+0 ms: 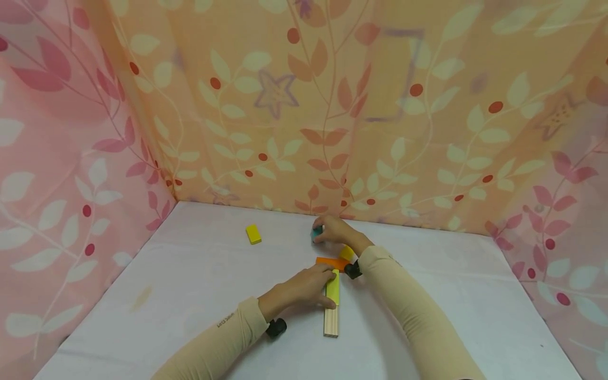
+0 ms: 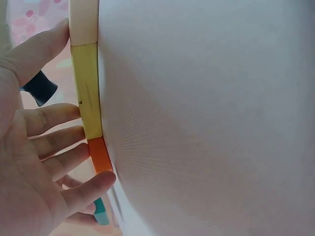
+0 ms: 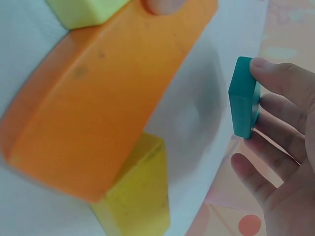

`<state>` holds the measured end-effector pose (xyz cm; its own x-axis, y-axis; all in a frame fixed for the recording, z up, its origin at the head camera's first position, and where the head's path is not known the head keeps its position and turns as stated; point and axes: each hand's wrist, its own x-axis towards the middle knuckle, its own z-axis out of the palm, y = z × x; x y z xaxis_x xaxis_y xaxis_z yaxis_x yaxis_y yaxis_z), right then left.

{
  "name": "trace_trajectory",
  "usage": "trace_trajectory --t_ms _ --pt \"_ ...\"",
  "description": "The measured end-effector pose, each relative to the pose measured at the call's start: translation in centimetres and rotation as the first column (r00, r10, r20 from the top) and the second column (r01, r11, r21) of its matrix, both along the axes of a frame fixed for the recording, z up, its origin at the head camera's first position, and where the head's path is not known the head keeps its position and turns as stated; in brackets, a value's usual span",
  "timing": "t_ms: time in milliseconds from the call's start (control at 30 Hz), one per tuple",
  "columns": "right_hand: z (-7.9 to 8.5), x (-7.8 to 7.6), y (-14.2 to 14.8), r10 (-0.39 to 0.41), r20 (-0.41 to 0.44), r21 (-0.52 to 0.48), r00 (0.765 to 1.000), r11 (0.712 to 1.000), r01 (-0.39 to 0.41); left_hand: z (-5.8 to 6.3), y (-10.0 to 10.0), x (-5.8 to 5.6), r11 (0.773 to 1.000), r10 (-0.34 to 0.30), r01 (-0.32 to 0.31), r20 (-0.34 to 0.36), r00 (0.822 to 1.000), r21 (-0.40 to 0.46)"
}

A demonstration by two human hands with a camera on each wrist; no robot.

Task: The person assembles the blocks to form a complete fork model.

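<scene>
My right hand pinches a small teal block between thumb and fingers, beyond the other blocks. My left hand lies along a row of blocks with its fingers fairly straight. In the left wrist view its thumb touches a plain wood block, and its fingertips are at a yellow-green block and an orange block. In the head view the orange block lies crosswise at the row's far end. Behind it a yellow block sits close, partly hidden by the right wrist in the head view.
A separate yellow block lies on the white tabletop to the left. Patterned cloth hangs behind the table and along both sides. A dark wrist camera is strapped to the left wrist, another to the right.
</scene>
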<state>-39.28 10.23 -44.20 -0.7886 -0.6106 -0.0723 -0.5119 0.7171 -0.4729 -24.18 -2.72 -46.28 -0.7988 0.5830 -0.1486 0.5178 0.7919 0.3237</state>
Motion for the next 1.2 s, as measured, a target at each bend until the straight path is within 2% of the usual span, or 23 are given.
trace_trajectory --t_ms 333,567,833,1067,1200 --pt "0.9 0.3 0.5 0.005 -0.032 -0.015 0.999 1.000 -0.006 0.0 0.0 0.0 1.000 -0.009 0.009 -0.007 1.000 0.009" --pt "1.2 0.3 0.8 -0.045 -0.001 -0.018 0.999 0.999 0.045 0.2 0.0 0.0 1.000 0.011 -0.012 0.041 0.999 0.020" --pt "1.4 0.7 1.4 -0.077 0.017 -0.023 0.997 0.997 0.077 0.1 0.1 0.0 1.000 0.004 -0.004 0.034 0.999 0.007" --pt "2.2 1.3 1.9 -0.052 -0.037 -0.058 0.998 0.997 0.050 -0.1 0.0 -0.2 1.000 -0.018 0.018 0.019 1.000 0.000" --pt "2.5 1.7 2.3 -0.056 -0.052 -0.046 0.997 0.998 0.054 -0.1 0.0 -0.2 1.000 -0.017 0.016 0.023 1.000 0.007"
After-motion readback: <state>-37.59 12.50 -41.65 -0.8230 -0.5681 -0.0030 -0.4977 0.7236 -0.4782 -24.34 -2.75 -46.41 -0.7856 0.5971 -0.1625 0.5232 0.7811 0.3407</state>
